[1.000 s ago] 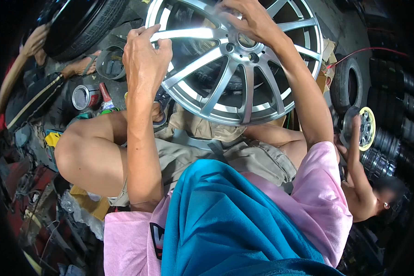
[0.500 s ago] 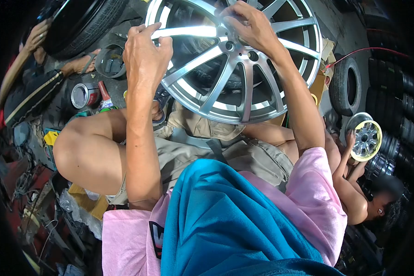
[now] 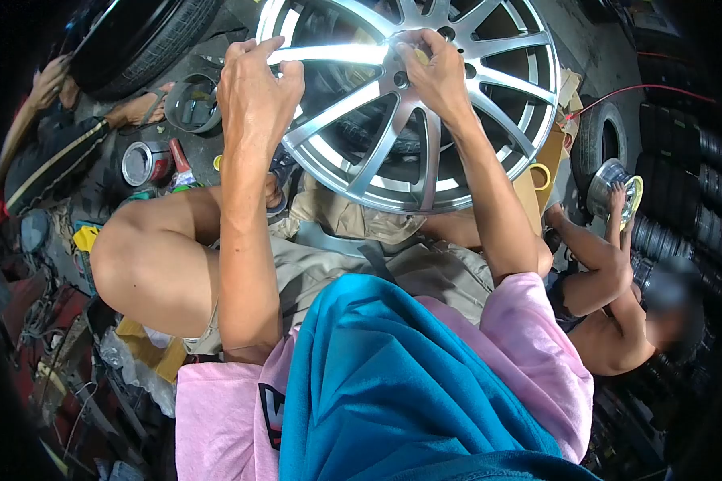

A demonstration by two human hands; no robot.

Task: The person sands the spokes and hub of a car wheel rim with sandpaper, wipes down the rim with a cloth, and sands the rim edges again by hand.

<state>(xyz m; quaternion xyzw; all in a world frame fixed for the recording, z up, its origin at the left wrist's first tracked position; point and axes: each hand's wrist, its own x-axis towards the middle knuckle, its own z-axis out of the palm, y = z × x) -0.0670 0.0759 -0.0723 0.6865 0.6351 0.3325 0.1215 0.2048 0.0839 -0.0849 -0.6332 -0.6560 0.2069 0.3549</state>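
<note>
A large silver alloy wheel rim (image 3: 431, 160) with many spokes is tilted in front of my knees, its top cut off by the view's edge. My left hand (image 3: 257, 92) grips the rim's left edge, with the thumb toward a brightly lit spoke. Over the hub, my right hand (image 3: 435, 72) pinches a small yellowish piece (image 3: 422, 58) against the metal near the lug holes. The fingers cover most of that piece, so its kind is unclear.
Left, another person's hand (image 3: 50, 80) is at a black tire (image 3: 164, 56), near an open can (image 3: 146, 164) and a red-handled brush (image 3: 180, 154). Right, a co-worker handles a yellow-edged wheel (image 3: 632, 202) beside a standing tire (image 3: 600, 144), stacked tires and a red hose (image 3: 650, 86).
My right hand has moved down and slightly right across the hub, its forearm shifting left. My left hand keeps its place. The co-worker at right has turned the yellow-edged wheel more edge-on.
</note>
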